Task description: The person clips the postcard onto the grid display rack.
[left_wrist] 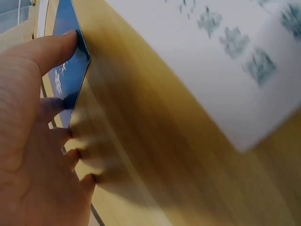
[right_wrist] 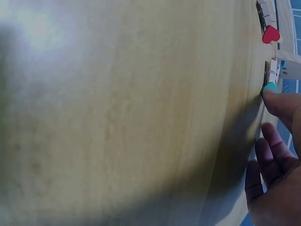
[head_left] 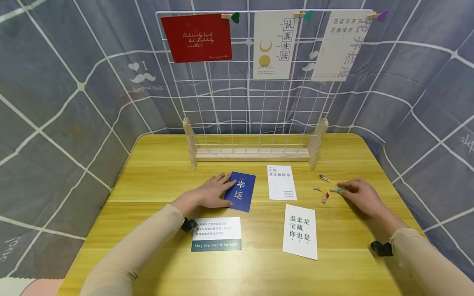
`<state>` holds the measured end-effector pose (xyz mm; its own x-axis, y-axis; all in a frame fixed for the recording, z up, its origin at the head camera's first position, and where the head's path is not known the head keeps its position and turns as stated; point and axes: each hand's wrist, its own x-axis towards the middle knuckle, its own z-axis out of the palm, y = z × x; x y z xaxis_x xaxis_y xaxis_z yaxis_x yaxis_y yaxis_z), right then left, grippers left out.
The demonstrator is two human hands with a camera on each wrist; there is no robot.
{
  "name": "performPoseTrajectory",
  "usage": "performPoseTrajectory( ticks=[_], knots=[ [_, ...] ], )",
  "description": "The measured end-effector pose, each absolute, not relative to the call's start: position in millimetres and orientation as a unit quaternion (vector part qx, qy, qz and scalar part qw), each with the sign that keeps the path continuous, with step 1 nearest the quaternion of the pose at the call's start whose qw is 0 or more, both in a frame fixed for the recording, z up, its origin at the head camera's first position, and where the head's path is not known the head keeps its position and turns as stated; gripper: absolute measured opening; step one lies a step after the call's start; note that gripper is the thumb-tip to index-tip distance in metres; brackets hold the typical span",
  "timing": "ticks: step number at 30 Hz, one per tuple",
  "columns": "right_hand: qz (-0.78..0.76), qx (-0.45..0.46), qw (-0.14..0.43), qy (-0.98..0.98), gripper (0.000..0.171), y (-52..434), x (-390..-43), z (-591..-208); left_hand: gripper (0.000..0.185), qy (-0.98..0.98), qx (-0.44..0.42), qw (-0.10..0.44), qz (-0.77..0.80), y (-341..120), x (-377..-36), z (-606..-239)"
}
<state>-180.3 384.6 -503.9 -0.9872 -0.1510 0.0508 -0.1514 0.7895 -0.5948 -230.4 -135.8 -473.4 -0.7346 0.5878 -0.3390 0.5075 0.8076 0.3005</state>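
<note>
My left hand (head_left: 212, 192) rests at the left side of a blue card (head_left: 242, 190) with gold characters, lying on the table. Its thumb and index finger touch the card, seen closer in the left wrist view (left_wrist: 70, 70), while the other fingers spread on the wood. On the right, my right hand (head_left: 359, 196) pinches a small wooden clothespin (head_left: 334, 190) by its teal heart (right_wrist: 269, 87), thumb and index finger together there. Beside it lie several more clothespins, among them one with a red heart (head_left: 325, 197) and one with a dark heart (head_left: 324, 178).
A white wire grid (head_left: 252, 102) on a wooden stand (head_left: 252, 156) rises at the back. Clipped along its top hang a red card (head_left: 200, 47) and two pale cards (head_left: 264, 53). Three white cards, one banded green (head_left: 216, 244), lie on the table.
</note>
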Motion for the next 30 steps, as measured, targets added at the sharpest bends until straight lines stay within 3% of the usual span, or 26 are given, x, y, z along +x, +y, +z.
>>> performPoseTrajectory(
  ticks=[6,18,30],
  knots=[
    [0.228,0.092,0.007,-0.969,0.049,384,-178,-511,0.091,0.94,0.264,0.199,0.089,-140,-229,-475],
    [0.182,0.089,0.014,-0.979,0.051,381,-174,-515,0.132,0.984,0.106,0.136,0.053,-103,-201,-486],
    [0.173,0.085,0.039,-0.98,0.048,378,-170,-520,0.131,0.982,0.11,0.142,0.061,-104,-200,-481]
  ],
)
